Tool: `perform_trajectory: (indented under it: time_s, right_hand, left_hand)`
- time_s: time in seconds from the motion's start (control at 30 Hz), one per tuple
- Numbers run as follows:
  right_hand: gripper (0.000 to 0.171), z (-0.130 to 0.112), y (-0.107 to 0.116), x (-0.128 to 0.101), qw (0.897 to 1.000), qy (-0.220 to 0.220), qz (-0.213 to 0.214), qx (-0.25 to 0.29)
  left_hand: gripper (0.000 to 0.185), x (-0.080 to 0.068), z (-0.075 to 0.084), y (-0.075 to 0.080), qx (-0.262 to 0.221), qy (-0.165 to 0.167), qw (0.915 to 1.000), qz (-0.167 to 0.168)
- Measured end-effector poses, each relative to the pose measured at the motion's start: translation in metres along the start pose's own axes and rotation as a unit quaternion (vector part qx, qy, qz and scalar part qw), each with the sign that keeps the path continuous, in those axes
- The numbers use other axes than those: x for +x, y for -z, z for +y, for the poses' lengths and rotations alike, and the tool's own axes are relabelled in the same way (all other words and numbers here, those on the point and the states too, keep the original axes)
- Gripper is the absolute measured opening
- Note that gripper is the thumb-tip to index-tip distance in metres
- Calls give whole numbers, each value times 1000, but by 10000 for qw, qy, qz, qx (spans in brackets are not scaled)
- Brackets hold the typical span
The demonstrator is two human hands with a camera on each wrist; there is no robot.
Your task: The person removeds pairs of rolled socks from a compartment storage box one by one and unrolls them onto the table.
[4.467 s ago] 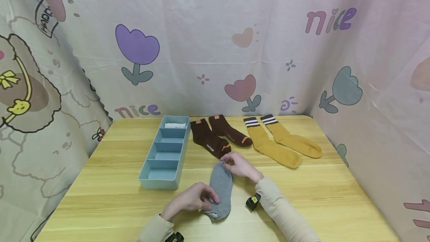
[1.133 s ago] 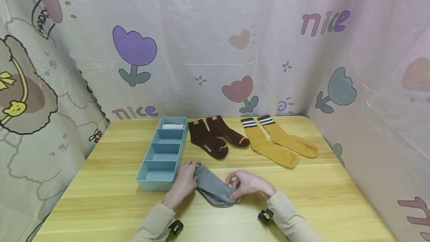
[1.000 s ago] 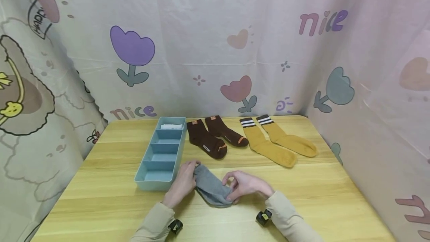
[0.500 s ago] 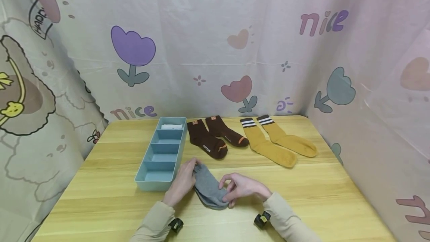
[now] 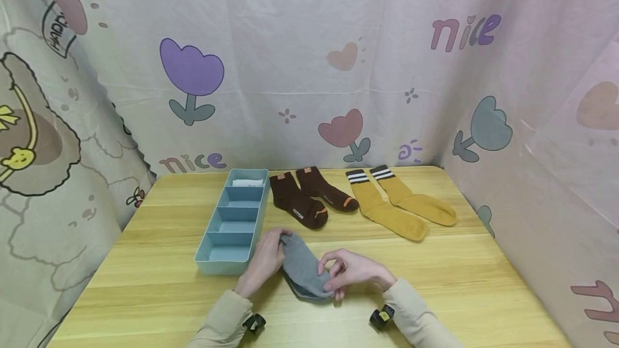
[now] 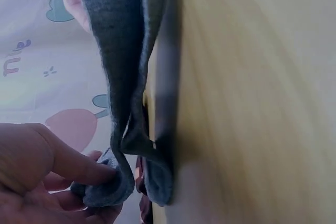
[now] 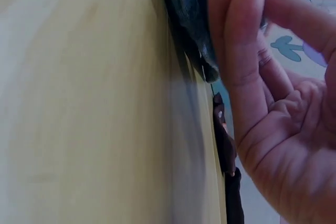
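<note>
A pair of grey socks [image 5: 304, 270], one layered over the other, lies slanted on the wooden table between the hands. At their far left end my left hand [image 5: 265, 259] pinches the edge of the upper sock. The left wrist view shows that edge [image 6: 113, 187] curled between thumb and fingers, with a gap above the lower layer [image 6: 159, 182]. My right hand [image 5: 355, 270] pinches the near right end of the socks with thumb and fingers. In the right wrist view its fingers [image 7: 244, 51] cover much of the grey fabric [image 7: 189, 24].
A blue tray [image 5: 199, 254] with several compartments stands just left of my left hand; something white and folded [image 5: 247, 182] lies in its far compartment. Brown socks [image 5: 302, 205] lie behind the grey pair, and yellow socks [image 5: 391, 214] to their right. A patterned curtain [image 5: 280, 69] hangs behind the table.
Earlier the grey socks pointed away from me, right hand at the far end; they have since turned slantwise, left hand at the far end. Lately the right hand shifted slightly left, the fabric bunching.
</note>
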State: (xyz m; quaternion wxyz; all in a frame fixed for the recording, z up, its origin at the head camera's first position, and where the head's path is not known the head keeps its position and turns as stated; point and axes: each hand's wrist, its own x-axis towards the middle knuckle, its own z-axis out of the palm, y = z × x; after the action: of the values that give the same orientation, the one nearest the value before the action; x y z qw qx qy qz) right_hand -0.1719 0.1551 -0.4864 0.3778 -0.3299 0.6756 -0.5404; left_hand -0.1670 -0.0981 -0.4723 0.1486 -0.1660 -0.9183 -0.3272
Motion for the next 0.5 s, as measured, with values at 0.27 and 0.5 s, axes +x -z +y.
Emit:
perform_trajectory:
  time_s: [0.27, 0.5]
  right_hand:
    - [36, -1, 13, -16, 9990, 333, -240, 164]
    - [35, 1, 29, -31, 9988, 422, -184, 164]
  left_hand:
    - [35, 11, 8, 3, -423, 425, 9980, -222]
    - [36, 21, 14, 1, -831, 656, 9934, -451]
